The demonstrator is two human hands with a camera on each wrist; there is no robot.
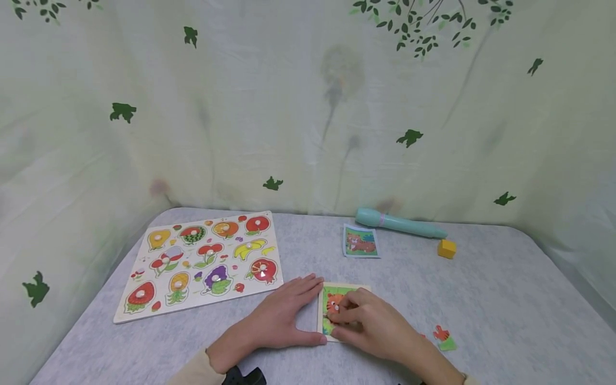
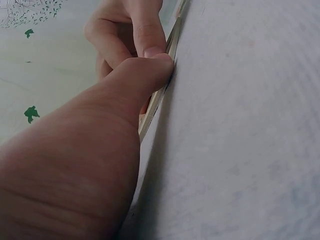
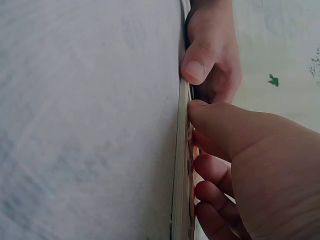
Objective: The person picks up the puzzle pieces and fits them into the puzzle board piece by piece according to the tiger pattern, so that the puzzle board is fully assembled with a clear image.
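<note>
A small wooden jigsaw board (image 1: 320, 305) with a tiger picture (image 1: 334, 303) lies flat near the table's front. My left hand (image 1: 284, 315) rests along its left side, fingers straight, fingertips by the far left corner and thumb by the near one. In the left wrist view the left thumb (image 2: 152, 70) lies against the board's edge. Over the picture, my right hand (image 1: 372, 323) has curled fingers and pinches a jigsaw piece at the tiger's lower part, mostly hidden by the fingers. From the right wrist view, the right thumb (image 3: 210, 117) touches the board's near side.
Loose jigsaw pieces (image 1: 447, 344) lie right of my right wrist. A large fruit peg puzzle (image 1: 197, 310) fills the table's left. Farther back are a bear picture card (image 1: 361, 241), a teal baton-like stick (image 1: 409, 225) and a yellow block (image 1: 447, 248). A leaf-patterned curtain (image 1: 298, 107) stands behind.
</note>
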